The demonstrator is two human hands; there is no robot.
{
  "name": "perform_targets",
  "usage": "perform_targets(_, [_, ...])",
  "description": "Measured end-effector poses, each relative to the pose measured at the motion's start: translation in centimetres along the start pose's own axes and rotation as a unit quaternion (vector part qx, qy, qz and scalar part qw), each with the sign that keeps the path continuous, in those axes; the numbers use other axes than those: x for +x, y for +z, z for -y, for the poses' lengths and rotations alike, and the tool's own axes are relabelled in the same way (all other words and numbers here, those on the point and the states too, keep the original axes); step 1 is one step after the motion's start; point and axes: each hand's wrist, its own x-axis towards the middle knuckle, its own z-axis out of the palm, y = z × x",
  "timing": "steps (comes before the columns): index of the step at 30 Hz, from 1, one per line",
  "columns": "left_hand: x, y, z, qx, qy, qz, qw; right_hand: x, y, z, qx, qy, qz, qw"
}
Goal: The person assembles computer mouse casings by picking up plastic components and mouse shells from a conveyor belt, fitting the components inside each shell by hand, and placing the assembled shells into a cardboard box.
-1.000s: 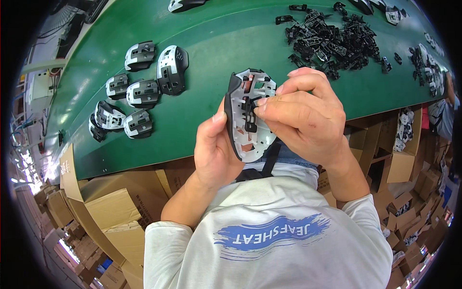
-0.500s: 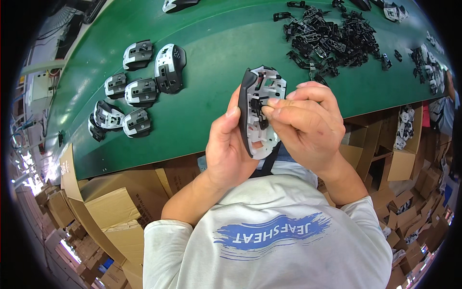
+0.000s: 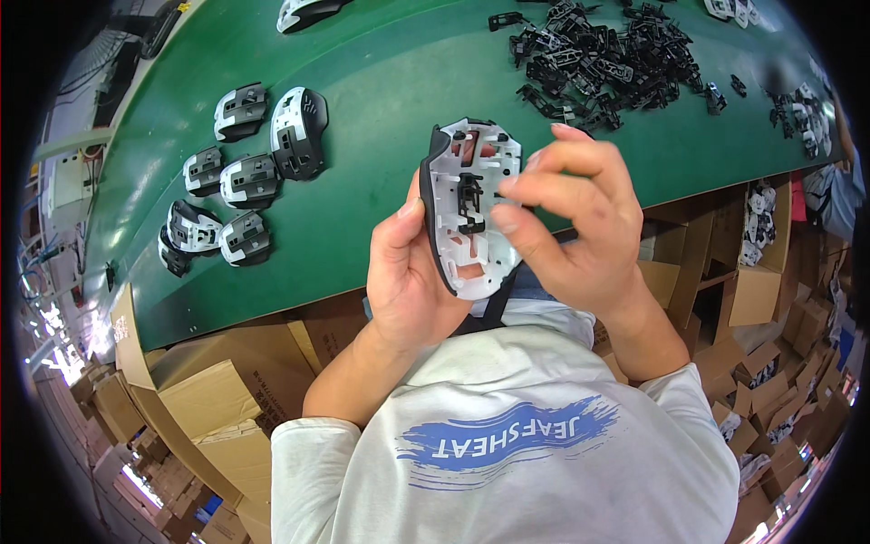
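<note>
My left hand is closed round the side of a computer mouse shell, held over the table's near edge with its hollow white inside facing up. A dark rim runs along the shell's left side. In the middle of that inside sits a small black plastic bracket. Just right of the shell is my right hand, its thumb and fingers apart and nothing seen between them. Whether its fingertips touch the shell's edge I cannot tell.
On the green table, several grey-and-white mouse shells lie at the left. A heap of black brackets is spread at the far right, with more white parts beyond. Open cardboard boxes stand below the near edge.
My right thumb and fingers have come off the black bracket and spread apart. The bracket stays in the shell, whose inside now faces up more fully.
</note>
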Motion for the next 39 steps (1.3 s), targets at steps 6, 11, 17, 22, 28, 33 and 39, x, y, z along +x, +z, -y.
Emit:
perform_targets(6, [-1.3, -0.2, 0.0, 0.116, -0.037, -0.108, 0.987, -0.7, 0.8, 0.9, 0.244, 0.260, 0.033, 0.934])
perform_targets(11, [-1.0, -0.3, -0.7, 0.190, 0.050, 0.044, 0.980, 0.0, 0.6, 1.1, 0.263, 0.311, 0.075, 0.910])
perform_targets(17, [-0.2, 0.8, -1.2, 0.460, 0.036, -0.143, 0.876, 1.3, 0.6, 1.0, 0.274, 0.328, 0.064, 0.902])
perform_targets(22, [0.6, -0.1, -0.2, 0.465, 0.121, -0.120, 0.869, 0.8, 0.9, 0.8, 0.275, 0.286, 0.099, 0.912])
perform_targets(28, [-0.1, -1.4, -0.7, 0.495, 0.121, -0.103, 0.854, 0.0, 2.9, 1.3, 0.149, 0.247, 0.133, 0.948])
perform_targets(33, [-1.2, -2.1, -0.5, 0.530, 0.117, -0.112, 0.832, -1.1, 4.1, 1.5, 0.125, 0.221, 0.129, 0.959])
perform_targets(39, [-1.5, -2.5, 0.2, 0.555, 0.134, -0.126, 0.811, -2.1, 4.8, 1.6, 0.109, 0.200, 0.104, 0.968])
